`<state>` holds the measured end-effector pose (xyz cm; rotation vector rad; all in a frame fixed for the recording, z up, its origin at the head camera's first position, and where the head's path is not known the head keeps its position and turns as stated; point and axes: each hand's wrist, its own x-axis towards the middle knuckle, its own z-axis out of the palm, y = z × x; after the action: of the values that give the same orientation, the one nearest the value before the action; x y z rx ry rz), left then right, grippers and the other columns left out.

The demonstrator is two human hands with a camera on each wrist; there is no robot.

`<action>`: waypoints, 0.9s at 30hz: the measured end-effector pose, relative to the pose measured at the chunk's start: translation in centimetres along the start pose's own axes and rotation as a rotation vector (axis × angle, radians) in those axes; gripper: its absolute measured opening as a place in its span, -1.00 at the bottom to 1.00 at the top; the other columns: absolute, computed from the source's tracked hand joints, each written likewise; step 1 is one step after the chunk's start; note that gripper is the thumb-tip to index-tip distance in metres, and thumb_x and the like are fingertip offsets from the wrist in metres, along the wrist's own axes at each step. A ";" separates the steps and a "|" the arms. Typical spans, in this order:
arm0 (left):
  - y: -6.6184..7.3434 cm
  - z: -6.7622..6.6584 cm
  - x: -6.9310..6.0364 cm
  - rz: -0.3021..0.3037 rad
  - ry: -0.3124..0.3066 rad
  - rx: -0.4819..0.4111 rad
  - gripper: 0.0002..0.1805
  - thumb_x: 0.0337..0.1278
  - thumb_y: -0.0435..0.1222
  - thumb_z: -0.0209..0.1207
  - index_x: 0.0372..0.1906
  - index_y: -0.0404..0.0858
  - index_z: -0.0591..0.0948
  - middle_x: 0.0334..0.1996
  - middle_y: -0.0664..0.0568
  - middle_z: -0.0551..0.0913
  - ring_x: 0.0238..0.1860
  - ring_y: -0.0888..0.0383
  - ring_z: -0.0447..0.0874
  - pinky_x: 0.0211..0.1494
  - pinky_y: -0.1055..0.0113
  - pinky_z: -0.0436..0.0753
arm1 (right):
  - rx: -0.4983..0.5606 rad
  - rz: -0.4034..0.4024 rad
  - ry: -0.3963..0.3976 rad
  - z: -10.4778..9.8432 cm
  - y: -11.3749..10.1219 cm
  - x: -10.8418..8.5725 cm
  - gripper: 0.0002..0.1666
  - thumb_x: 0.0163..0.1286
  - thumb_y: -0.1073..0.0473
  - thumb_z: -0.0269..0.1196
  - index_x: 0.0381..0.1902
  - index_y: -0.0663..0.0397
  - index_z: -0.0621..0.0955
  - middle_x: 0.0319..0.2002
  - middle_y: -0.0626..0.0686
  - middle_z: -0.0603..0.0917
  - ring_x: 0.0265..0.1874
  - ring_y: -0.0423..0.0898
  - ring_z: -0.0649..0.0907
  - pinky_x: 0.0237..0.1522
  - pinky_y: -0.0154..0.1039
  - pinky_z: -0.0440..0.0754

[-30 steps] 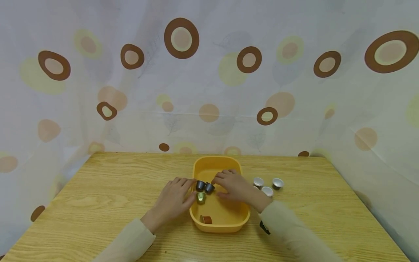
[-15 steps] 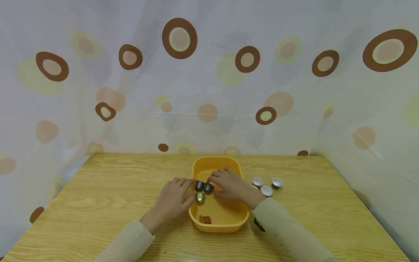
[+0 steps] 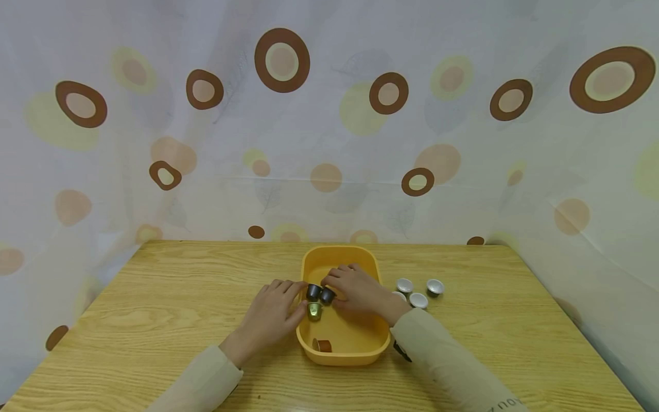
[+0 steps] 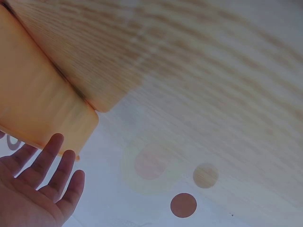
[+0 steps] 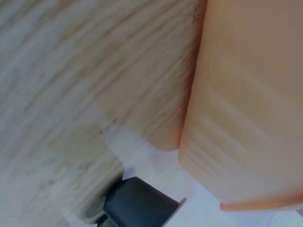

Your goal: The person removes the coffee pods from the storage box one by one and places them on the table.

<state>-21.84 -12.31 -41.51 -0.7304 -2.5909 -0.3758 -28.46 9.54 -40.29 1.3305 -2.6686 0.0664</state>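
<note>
An orange basin point(image 3: 344, 359) stands on the table with coffee capsules inside. Two dark capsules, the left one point(image 3: 314, 292) and the right one point(image 3: 328, 296), lie side by side near its left wall. Just in front of them is a green capsule point(image 3: 314, 312), and a brown capsule point(image 3: 322, 345) lies at the near end. My left hand point(image 3: 270, 315) rests at the basin's left rim, its fingers point(image 4: 49, 161) loosely spread in the left wrist view. My right hand point(image 3: 355, 290) reaches over the right rim, finger and thumb about the right dark capsule; whether they pinch it is unclear.
Several white-lidded capsules stand on the wooden table right of the basin, one point(image 3: 435, 287) apart from the others; my right forearm passes close by. A dark capsule point(image 5: 139, 203) shows outside the basin wall point(image 5: 241, 118) in the right wrist view. A patterned cloth point(image 3: 329, 143) rises behind the table.
My right hand has moved left inside the basin, up to the right dark capsule. The left hand and the capsules look the same, apart from a slight view shift.
</note>
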 end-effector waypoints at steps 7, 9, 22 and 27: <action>0.0 -0.1 0.0 0.005 -0.002 0.003 -0.61 0.23 -0.07 0.00 0.09 -0.14 0.50 -0.13 0.07 0.62 -0.08 0.08 0.54 -0.04 0.15 0.52 | -0.035 -0.019 0.015 0.0 -0.2 0.0 -0.61 0.15 0.04 0.27 -0.04 -0.07 0.53 -0.08 -0.09 0.58 -0.08 -0.10 0.50 0.01 -0.09 0.42; 0.0 -0.1 0.0 0.004 -0.004 0.006 -0.60 0.23 -0.06 -0.01 0.09 -0.14 0.50 -0.12 0.07 0.62 -0.07 0.08 0.54 -0.04 0.16 0.52 | -0.046 -0.022 0.018 0.0 -0.3 0.0 -0.63 0.16 0.03 0.27 -0.05 -0.08 0.54 -0.09 -0.09 0.58 -0.08 -0.10 0.50 0.01 -0.08 0.42; 0.0 -0.1 -0.1 -0.013 -0.030 0.004 -0.59 0.24 -0.05 -0.03 0.11 -0.13 0.49 -0.10 0.07 0.62 -0.06 0.08 0.53 -0.02 0.14 0.51 | -0.045 -0.012 0.007 0.3 -0.4 0.1 -0.63 0.15 -0.01 0.27 -0.09 -0.05 0.55 -0.12 -0.08 0.59 -0.10 -0.10 0.52 0.01 -0.05 0.44; 0.0 0.0 -0.1 -0.011 -0.028 0.006 -0.59 0.24 -0.05 -0.04 0.11 -0.13 0.49 -0.10 0.07 0.62 -0.05 0.08 0.53 -0.01 0.15 0.51 | -0.027 0.017 -0.032 0.4 -0.4 0.1 -0.64 0.15 -0.03 0.28 -0.12 -0.06 0.55 -0.14 -0.09 0.60 -0.11 -0.11 0.52 0.04 -0.06 0.43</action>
<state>-21.81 -12.37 -41.53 -0.7253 -2.6220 -0.3639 -28.21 9.16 -40.67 1.3125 -2.6974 0.0118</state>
